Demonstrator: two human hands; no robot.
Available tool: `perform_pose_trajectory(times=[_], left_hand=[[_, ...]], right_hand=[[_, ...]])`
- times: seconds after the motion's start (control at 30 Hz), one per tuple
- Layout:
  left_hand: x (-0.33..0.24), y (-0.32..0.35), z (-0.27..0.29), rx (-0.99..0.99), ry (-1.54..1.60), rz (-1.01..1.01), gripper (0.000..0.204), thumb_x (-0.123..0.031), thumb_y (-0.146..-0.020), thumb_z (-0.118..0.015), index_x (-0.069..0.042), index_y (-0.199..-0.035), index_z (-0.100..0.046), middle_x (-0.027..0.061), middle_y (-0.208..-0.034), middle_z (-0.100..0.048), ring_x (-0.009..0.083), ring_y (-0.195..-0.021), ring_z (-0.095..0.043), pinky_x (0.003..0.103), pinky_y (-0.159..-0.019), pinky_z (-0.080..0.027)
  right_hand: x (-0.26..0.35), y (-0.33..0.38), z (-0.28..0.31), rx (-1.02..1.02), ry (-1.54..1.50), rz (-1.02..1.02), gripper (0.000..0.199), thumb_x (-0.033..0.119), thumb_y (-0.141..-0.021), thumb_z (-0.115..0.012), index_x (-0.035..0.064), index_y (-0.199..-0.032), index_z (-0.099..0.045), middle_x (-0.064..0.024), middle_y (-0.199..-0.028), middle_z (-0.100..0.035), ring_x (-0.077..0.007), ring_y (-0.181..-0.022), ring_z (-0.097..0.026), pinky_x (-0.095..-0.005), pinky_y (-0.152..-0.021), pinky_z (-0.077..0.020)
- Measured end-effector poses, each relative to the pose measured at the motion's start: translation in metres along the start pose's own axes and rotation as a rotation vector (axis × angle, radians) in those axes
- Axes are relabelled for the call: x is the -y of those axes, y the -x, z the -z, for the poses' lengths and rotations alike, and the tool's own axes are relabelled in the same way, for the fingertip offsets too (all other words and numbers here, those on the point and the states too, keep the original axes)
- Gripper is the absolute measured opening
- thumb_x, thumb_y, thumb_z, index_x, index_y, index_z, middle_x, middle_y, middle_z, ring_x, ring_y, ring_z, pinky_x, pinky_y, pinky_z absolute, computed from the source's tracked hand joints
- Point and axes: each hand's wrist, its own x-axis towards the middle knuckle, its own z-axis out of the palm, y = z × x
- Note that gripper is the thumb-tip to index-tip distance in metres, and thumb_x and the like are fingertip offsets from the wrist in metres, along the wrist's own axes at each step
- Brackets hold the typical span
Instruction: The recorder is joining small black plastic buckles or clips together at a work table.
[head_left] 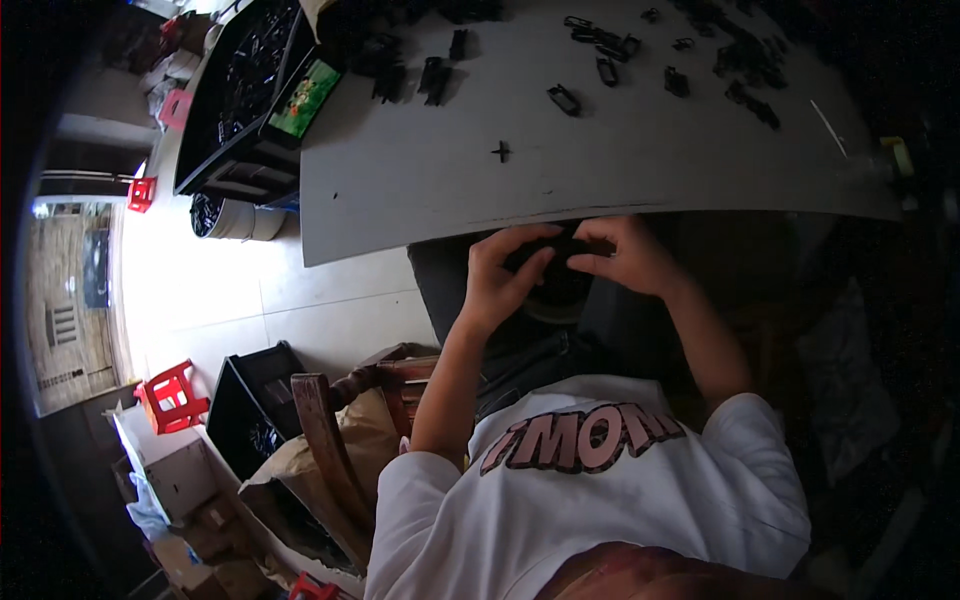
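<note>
My left hand (505,268) and my right hand (628,256) are raised facing each other just below the near edge of the grey table (420,180). The fingers of both hands curl inward in a pinch, with the fingertips close together. Something small and dark seems to be between them, but it blends into the dark background and its kind cannot be made out. On the tabletop beyond lie a small black cross-shaped piece (501,152) and a black frame-like plastic part (564,99).
More black parts (745,55) lie in loose groups along the far side of the table. A black crate (240,100) full of dark pieces stands at its left, above a round bucket (240,220). Lower left are a wooden chair (325,430), another black crate (235,400) and a red stool (172,397).
</note>
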Motion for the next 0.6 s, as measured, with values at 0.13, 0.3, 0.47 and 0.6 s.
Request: perform_pose_trajectory(times=[0.13,0.3,0.47,0.6], left_hand=[[0.018,-0.007,-0.007,0.001,-0.298,-0.238,0.026,-0.002,-0.08,-0.065,-0.003,-0.106,-0.064,0.0078,-0.091,-0.066,0.01,-0.067,-0.057,0.024,-0.062,-0.048],[0.01,-0.007,-0.01,0.016,-0.56,-0.22,0.029,-0.001,-0.079,-0.064,-0.007,-0.107,-0.063,0.0099,-0.098,-0.065,0.0219,-0.079,-0.064,0.028,-0.069,-0.051],[0.011,-0.006,-0.006,-0.025,-0.482,-0.229,0.02,-0.003,-0.079,-0.061,-0.006,-0.099,-0.064,0.0108,-0.095,-0.064,0.0295,-0.082,-0.063,0.034,-0.07,-0.051],[0.008,-0.006,0.001,-0.005,-0.496,-0.231,0.021,0.004,-0.082,-0.059,-0.003,-0.101,-0.065,0.0112,-0.093,-0.064,0.0213,-0.079,-0.064,0.028,-0.066,-0.05]], right_hand=[[-0.034,-0.022,0.048,-0.333,0.116,-0.056,0.021,0.019,-0.085,-0.065,0.0011,-0.097,-0.063,-0.0056,-0.084,-0.063,-0.012,-0.078,-0.059,-0.0265,-0.07,-0.0478],[-0.103,-0.061,0.143,-0.84,0.639,-0.172,0.026,0.015,-0.085,-0.063,0.007,-0.11,-0.062,-0.0096,-0.105,-0.062,-0.0234,-0.093,-0.062,-0.0322,-0.08,-0.0494],[-0.147,-0.079,0.181,-0.755,0.855,-0.071,0.045,0.014,-0.082,-0.065,0.0133,-0.126,-0.052,-0.0104,-0.126,-0.05,-0.0308,-0.119,-0.045,-0.0417,-0.096,-0.0428],[-0.145,-0.083,0.182,-0.583,0.843,-0.139,0.044,0.017,-0.082,-0.067,0.0134,-0.124,-0.054,-0.0096,-0.121,-0.054,-0.0303,-0.116,-0.048,-0.0421,-0.094,-0.0437]])
